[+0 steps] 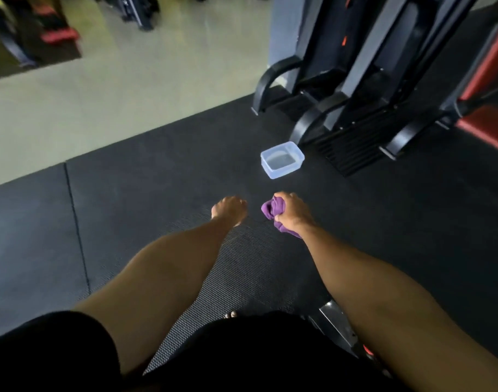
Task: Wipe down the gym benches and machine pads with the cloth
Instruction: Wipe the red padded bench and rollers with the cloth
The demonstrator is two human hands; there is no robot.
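The fingers of the right hand are curled tight round a purple cloth, which is bunched into a wad. One lump of it sticks out past the knuckles toward the other hand, and a tail shows under the wrist. The left hand hangs just beside it, apart from the cloth, with its back turned up. Its fingers bend down past the knuckles and are hidden behind the hand, so I cannot tell how tightly they curl; nothing shows in it. Both forearms are bare and reach forward and down from the bottom of the view, above dark clothing. Beneath the hands and arms lies a textured black surface with a fine woven grain, and a few bare toes show at its near end. A metal bracket juts out just beside the right arm. Black rubber matting lies all around, with a seam running down its left part. Beyond the hands, on the matting, stands a clear plastic tub with no lid, near the cloth but not touching it. Just past the tub rises the dark frame of a gym machine on curved feet, with a red pad at the right edge. A pale floor lies beyond the matting, and blurred equipment stands at the top left.
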